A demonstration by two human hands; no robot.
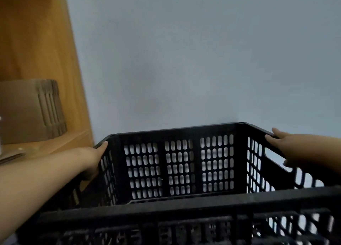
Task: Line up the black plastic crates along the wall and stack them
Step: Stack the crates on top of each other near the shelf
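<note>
A black plastic crate with perforated walls fills the lower half of the view, held up in front of a pale blue-grey wall. My left hand grips its left side wall, thumb lying on the rim near the far left corner. My right hand grips the right side wall by the handle slot, fingers on the rim. The crate's near wall is blurred at the bottom edge. No other crate shows.
A wooden shelf unit stands at the left, close to the crate's left corner. A stack of flattened cardboard rests on its shelf board.
</note>
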